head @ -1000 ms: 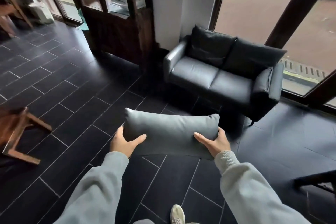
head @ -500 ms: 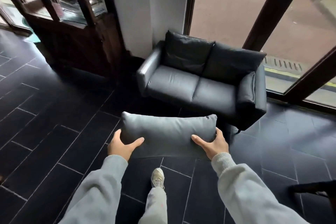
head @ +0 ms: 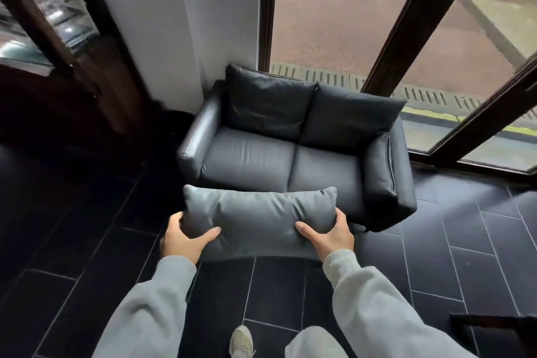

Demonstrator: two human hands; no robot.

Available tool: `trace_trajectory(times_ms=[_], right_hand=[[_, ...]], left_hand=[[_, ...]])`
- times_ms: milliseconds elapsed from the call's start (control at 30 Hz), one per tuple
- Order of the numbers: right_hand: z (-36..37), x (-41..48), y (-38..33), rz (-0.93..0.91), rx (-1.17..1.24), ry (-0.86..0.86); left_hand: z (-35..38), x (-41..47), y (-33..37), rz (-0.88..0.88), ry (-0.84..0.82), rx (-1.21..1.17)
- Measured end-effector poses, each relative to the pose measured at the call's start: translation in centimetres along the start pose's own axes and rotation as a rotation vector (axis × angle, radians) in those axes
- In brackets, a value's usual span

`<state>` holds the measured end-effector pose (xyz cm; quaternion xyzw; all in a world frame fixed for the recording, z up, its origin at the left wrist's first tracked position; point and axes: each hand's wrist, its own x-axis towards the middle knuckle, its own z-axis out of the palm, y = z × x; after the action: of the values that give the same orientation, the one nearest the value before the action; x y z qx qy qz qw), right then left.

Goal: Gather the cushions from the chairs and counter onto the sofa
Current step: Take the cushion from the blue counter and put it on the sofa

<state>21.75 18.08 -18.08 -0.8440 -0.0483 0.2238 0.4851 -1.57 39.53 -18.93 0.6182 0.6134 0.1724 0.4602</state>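
At lower centre, my left hand [head: 181, 240] is clamping one end of the grey cushion [head: 258, 222] and my right hand [head: 331, 237] the other, thumbs on top, keeping it level because I am facing the sofa [head: 250, 160] at mid-frame, ready to set it down.

floor [head: 87, 256]: dark rectangular tiles w/ pale grout lines, laid on a diagonal; covers whole lower view
wall [head: 180, 23]: white, plain, forms a corner btwn cabinet & window
cabinet [head: 58, 90]: dark wood, top left, glass panes; contents blurred, can't ID
window [head: 334, 9]: floor-height glass, right of wall; dark frames, one upright, others slanting
pavement [head: 319, 17]: reddish, outside glass
drain grate [head: 421, 93]: pale slotted strip along window base, outside
shoe [head: 241, 340]: light-coloured, on tile at bottom edge
dark furniture edge [head: 494, 325]: bottom right corner, cropped, can't ID
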Motion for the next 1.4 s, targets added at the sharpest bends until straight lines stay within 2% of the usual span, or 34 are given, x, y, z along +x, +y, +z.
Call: trace_trajectory(times_ms=[233, 500, 800, 1000, 1233, 1400], right_hand=[[0.9, 12.3, -3.0, -0.004, -0.048, -0.027], [2.5, 27.9, -8.5, -0.038, -0.082, -0.179], [9.5, 40.3, -15.6, -0.149, -0.163, -0.345], [16.7, 45.7, -18.0, -0.243, -0.218, -0.465], [25.8, 52.6, -18.0, -0.322, -0.334, -0.569], [33.0, 58.5, -14.6, -0.368, -0.391, -0.633]], left_hand=[[7.3, 7.3, 5.3, -0.011, 0.031, 0.011], [15.3, 13.2, 12.2, -0.109, 0.191, -0.038], [18.7, 20.8, 15.9, -0.207, 0.335, -0.114], [19.0, 26.1, 14.4, -0.261, 0.385, -0.186], [20.1, 33.8, 9.7, -0.330, 0.259, -0.321], [24.2, 41.1, 4.4, -0.339, 0.235, -0.419]])
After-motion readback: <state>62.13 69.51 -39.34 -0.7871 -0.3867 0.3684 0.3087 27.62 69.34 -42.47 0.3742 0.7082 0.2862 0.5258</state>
